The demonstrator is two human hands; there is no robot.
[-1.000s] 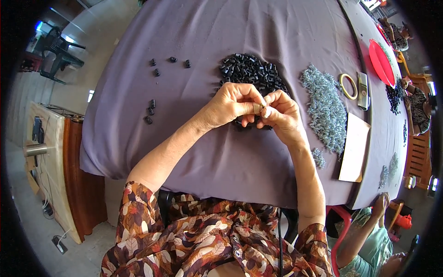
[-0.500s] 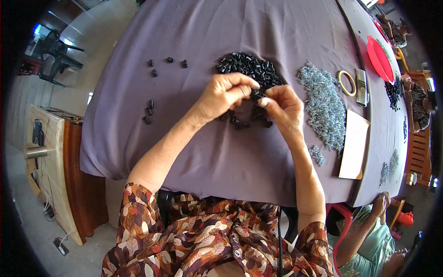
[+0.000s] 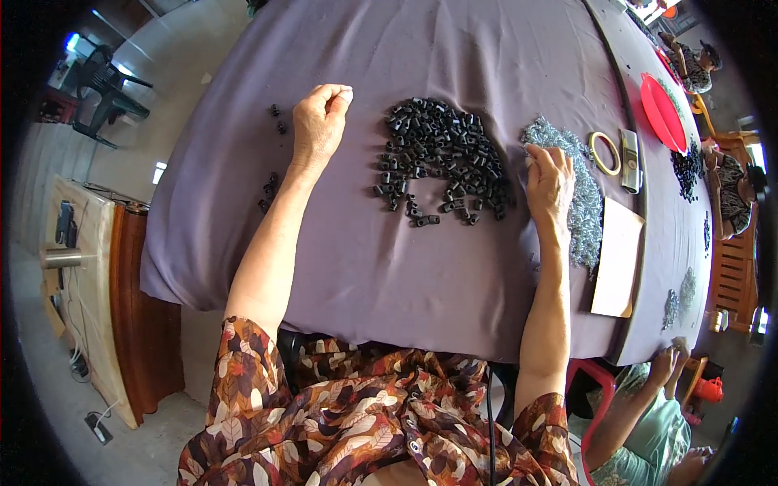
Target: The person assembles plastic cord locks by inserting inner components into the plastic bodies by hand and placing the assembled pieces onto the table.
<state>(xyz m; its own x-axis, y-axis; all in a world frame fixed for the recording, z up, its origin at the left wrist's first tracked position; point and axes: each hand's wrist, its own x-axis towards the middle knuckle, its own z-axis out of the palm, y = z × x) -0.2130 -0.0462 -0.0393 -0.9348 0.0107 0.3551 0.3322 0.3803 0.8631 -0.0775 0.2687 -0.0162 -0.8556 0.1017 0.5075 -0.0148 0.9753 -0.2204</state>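
A heap of small black plastic pieces [image 3: 442, 166] lies on the purple tablecloth [image 3: 454, 57] in front of me. To its right sits a heap of small silvery metal bits [image 3: 579, 194]. My left hand [image 3: 318, 123] hovers left of the black heap, fingers curled shut with thumb and fingertips pinched together; whether anything is between them I cannot tell. My right hand [image 3: 549, 180] rests on the edge of the silvery heap, fingertips pressed into it. A few finished black pieces [image 3: 267, 188] lie scattered far left.
A tan paper sheet [image 3: 617, 257], a tape ring [image 3: 604, 153] and a small flat box [image 3: 630, 160] lie to the right. Farther right are a red plate [image 3: 662, 112] and more black pieces [image 3: 689, 168]. Another person's hands [image 3: 664, 364] work at lower right.
My hands were joined together over the black heap. They have parted: the left swung out to the left, the right moved right onto the silvery heap.
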